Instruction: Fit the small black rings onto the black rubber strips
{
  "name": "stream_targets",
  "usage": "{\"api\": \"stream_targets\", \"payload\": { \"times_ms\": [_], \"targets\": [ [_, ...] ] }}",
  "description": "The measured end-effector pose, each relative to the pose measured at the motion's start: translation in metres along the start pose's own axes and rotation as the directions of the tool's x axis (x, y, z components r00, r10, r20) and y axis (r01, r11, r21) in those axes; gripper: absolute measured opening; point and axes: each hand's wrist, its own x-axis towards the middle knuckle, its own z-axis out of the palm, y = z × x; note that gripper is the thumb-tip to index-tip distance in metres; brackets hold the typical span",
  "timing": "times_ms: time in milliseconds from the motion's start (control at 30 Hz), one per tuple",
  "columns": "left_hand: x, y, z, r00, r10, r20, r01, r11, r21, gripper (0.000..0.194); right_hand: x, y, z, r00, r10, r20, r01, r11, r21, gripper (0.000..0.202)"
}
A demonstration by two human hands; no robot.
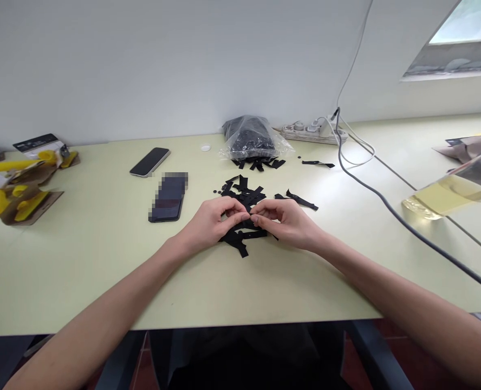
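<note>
Yellow items on brown card (28, 208) lie on a pale green table (62, 260), well to the left of a heap of black strips (244, 190). Nearer the heap, on that same side, rest a light-edged phone (149, 161) and a dark phone (169, 197), its screen blurred out. A small white disc (206, 147) sits beyond the heap, a little left. Over the heap's near part, the person's left hand (224, 218) closes thumb and finger in a pinch on a small black piece (249, 213), its shape mostly hidden. Just behind the heap stands a clear bag of black material (251, 136). The right hand (279, 219), likewise pinched on the piece, meets the left above the heap. Loose strips (303, 201) lie right of the heap, a power strip (316, 131) farther back and a clear container of yellow liquid (447, 195) well to its right
</note>
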Motion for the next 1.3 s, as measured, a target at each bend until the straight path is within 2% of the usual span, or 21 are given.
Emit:
{"api": "stream_targets", "payload": {
  "times_ms": [200,367,467,567,667,800,867,933,1000,1067,1167,1233,1300],
  "targets": [
    [-0.001,0.001,0.002,0.999,0.024,0.034,-0.024,1.0,-0.001,0.019,0.0,0.004,0.004,0.999,-0.025,-0.025,0.02,0.98,-0.196,0.023],
    [-0.001,0.003,0.004,1.0,0.005,-0.002,-0.005,0.999,0.038,0.019,0.0,0.001,0.007,0.995,-0.067,-0.068,0.045,0.958,-0.285,0.018],
    [0.001,0.0,0.003,0.999,0.022,-0.026,-0.021,0.999,0.048,0.019,0.002,-0.002,0.0,0.993,-0.084,-0.077,0.054,0.941,-0.334,0.015],
    [0.003,-0.009,-0.001,0.995,0.025,-0.093,-0.015,0.995,0.101,0.026,0.004,-0.002,-0.017,0.996,-0.043,-0.077,0.006,0.904,-0.427,0.014],
    [0.007,-0.022,-0.006,0.991,0.029,-0.133,0.003,0.972,0.234,0.03,0.005,0.0,-0.038,0.992,0.078,-0.099,-0.121,0.823,-0.555,0.015],
    [0.009,-0.035,-0.009,0.992,-0.054,-0.112,0.087,0.945,0.314,0.028,0.002,0.002,-0.061,0.961,0.24,-0.137,-0.265,0.653,-0.71,0.016],
    [0.01,-0.037,-0.009,0.99,-0.061,-0.128,0.099,0.942,0.32,0.024,0.0,0.004,-0.065,0.945,0.277,-0.171,-0.307,0.581,-0.754,0.019],
    [0.01,-0.037,-0.009,0.988,-0.037,-0.148,0.085,0.938,0.337,0.021,-0.001,0.006,-0.065,0.938,0.257,-0.231,-0.339,0.545,-0.767,0.031],
    [0.01,-0.035,-0.009,0.985,-0.011,-0.173,0.072,0.934,0.349,0.02,0.0,0.007,-0.061,0.938,0.188,-0.29,-0.345,0.564,-0.75,0.041],
    [0.009,-0.031,-0.009,0.976,0.018,-0.216,0.059,0.936,0.346,0.02,0.001,0.005,-0.052,0.948,0.1,-0.303,-0.294,0.646,-0.704,0.043],
    [0.007,-0.022,-0.007,0.964,0.132,-0.229,-0.051,0.943,0.328,0.017,0.001,-0.001,-0.031,0.979,-0.039,-0.201,-0.088,0.805,-0.587,0.044],
    [0.005,-0.015,-0.003,0.955,0.238,-0.179,-0.173,0.933,0.316,0.015,0.0,-0.003,-0.017,0.987,-0.124,-0.102,0.052,0.847,-0.53,0.046],
    [0.003,-0.009,0.002,0.944,0.302,-0.13,-0.253,0.919,0.301,0.013,-0.001,-0.003,-0.006,0.982,-0.186,-0.04,0.141,0.854,-0.5,0.033]
  ]
}}
